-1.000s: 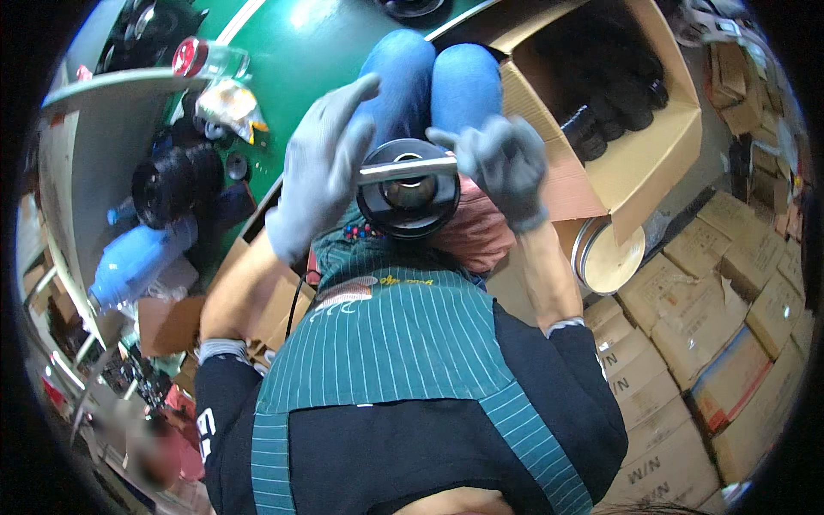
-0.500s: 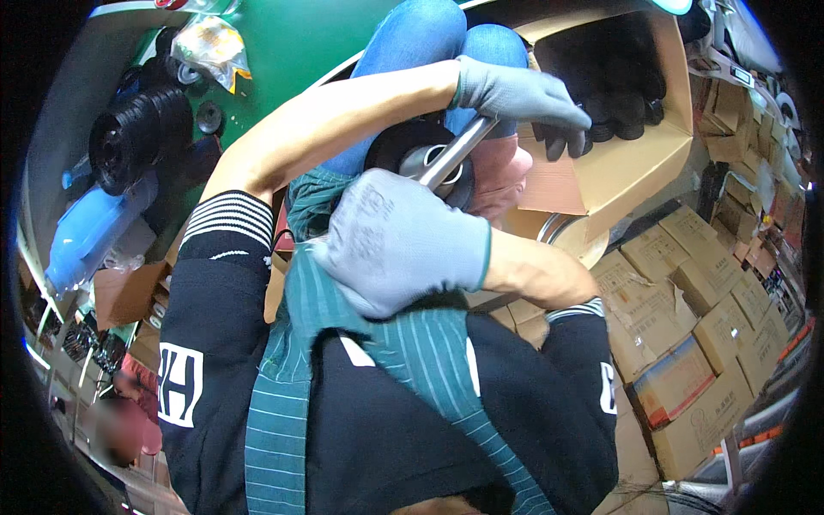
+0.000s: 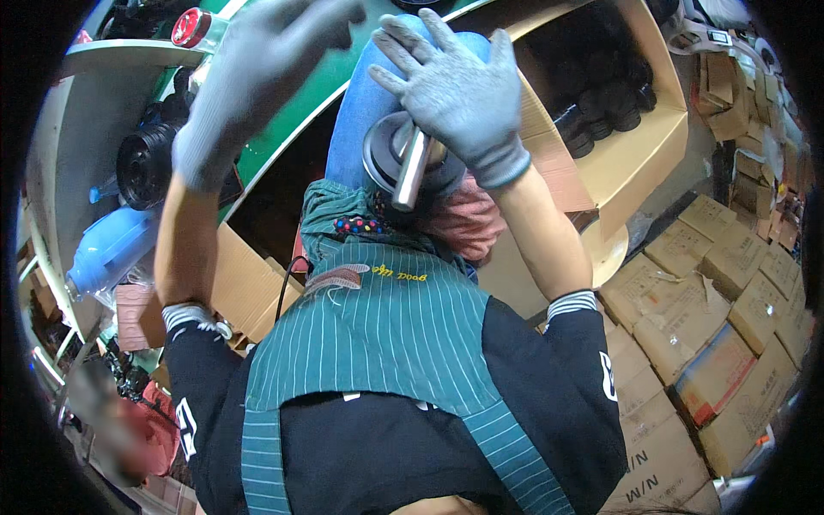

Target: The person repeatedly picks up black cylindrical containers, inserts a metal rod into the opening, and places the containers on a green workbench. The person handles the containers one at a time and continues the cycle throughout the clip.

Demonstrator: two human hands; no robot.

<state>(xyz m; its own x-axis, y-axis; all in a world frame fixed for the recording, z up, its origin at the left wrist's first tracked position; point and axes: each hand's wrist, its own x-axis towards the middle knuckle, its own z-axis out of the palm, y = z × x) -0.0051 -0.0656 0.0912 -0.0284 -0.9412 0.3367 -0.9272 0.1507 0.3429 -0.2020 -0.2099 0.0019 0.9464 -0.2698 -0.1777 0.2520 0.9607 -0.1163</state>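
Observation:
Low in my lap lies a round black part [image 3: 379, 153] with a ring-like rim, and a thick shiny metal rod [image 3: 412, 176] slants across it. My right hand [image 3: 470, 101], in a grey glove, is over the rod's upper end with its fingers spread and nothing gripped; whether the palm touches the rod is hidden. My left hand [image 3: 266, 73], gloved too and blurred, is raised at the upper left over the green surface. Its fingers stretch rightward, slightly apart, and no object shows in them.
An open carton [image 3: 639, 163] of black round parts stands at the right of my knees. Taped cartons [image 3: 678, 326] cover the lower right. To the left are black ribbed parts [image 3: 146, 167], a blue plastic item [image 3: 107, 253] and a red-lidded container [image 3: 193, 30]. A pink cloth [image 3: 468, 223] lies beside the rod.
My left hand has swung from the right, over my knees, to the upper left. My right hand has let go of the rod and moved up and right. The rod now stands at a different slant.

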